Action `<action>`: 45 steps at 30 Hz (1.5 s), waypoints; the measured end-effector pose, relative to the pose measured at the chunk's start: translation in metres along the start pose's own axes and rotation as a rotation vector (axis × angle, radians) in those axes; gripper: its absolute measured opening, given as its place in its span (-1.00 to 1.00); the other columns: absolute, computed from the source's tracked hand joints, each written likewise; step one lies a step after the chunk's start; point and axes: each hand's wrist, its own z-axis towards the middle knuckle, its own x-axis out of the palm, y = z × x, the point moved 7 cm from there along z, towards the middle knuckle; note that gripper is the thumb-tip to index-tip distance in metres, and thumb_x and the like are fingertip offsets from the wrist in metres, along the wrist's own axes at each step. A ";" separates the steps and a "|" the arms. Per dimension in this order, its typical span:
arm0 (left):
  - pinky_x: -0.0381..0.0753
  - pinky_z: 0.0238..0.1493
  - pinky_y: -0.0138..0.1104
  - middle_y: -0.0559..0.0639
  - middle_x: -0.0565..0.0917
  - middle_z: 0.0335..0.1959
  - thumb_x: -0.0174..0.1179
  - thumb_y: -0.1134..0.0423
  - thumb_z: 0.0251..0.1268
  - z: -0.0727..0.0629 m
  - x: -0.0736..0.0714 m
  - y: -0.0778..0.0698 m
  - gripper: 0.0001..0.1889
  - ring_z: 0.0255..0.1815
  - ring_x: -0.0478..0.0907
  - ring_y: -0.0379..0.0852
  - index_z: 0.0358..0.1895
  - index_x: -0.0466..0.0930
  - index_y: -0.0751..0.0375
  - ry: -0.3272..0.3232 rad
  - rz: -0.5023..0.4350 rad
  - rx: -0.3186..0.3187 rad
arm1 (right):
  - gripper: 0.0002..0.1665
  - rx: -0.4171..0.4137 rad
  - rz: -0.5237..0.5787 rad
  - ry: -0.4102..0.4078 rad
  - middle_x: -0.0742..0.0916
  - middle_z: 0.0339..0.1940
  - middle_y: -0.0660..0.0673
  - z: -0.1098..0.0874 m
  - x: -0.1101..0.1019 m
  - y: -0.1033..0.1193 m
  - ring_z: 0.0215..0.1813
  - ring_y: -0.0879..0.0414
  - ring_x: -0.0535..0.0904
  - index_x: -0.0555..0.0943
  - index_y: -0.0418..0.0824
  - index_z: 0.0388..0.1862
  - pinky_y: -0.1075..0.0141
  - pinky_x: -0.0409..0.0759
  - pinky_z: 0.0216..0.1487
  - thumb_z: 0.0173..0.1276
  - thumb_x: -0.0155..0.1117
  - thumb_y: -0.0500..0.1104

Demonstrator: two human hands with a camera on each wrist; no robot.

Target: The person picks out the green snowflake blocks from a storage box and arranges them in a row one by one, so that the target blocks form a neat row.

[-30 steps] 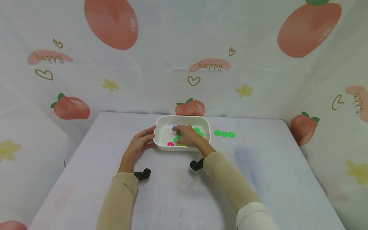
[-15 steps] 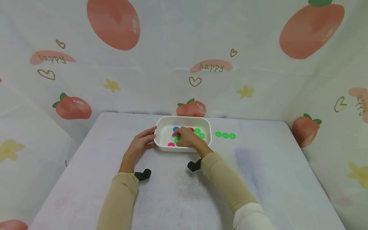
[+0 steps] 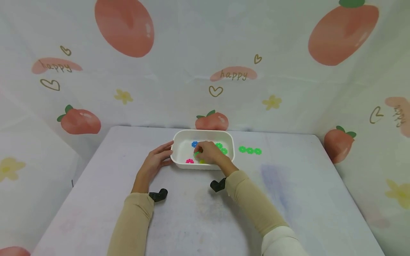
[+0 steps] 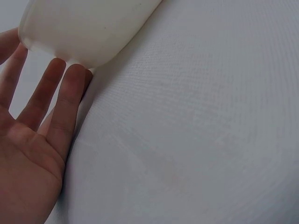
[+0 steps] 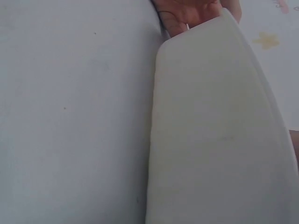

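Box (image 3: 198, 166) near the far edge of the white table (image 3: 205, 220): your right hand (image 3: 209, 153) is down inside it, thumb and index finger curled toward each other above the floor. A green piece (image 3: 196, 155) shows right at those fingertips; with the right wrist view mostly taken up by the box's outer wall, you cannot tell whether it is pinched or simply lies beneath them. Just beyond the fingertips sits the blue piece (image 3: 194, 144), while the pink piece (image 3: 189, 161) lies nearer you, by the front wall, beside the yellow piece (image 3: 202, 161), partly covered by your right hand. Two green pieces (image 3: 224, 151) lie to the right of your knuckles. Your left hand (image 3: 153, 162) rests loose at the box's left end, fingers extended and spread, tips touching its wall. Outside, three green pieces (image 3: 250, 150) line up on the table, just right of the box.
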 end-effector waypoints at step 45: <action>0.69 0.14 -0.36 0.09 0.33 0.57 0.18 0.14 0.53 0.000 0.001 0.000 -0.41 0.15 0.61 -0.29 0.56 0.30 -0.03 0.043 0.004 -0.006 | -0.75 0.005 0.341 -0.382 0.74 -0.07 -0.16 -0.066 -0.095 -0.030 -0.09 -0.05 0.68 0.68 -0.17 0.05 0.28 0.66 -0.11 0.48 0.31 -0.11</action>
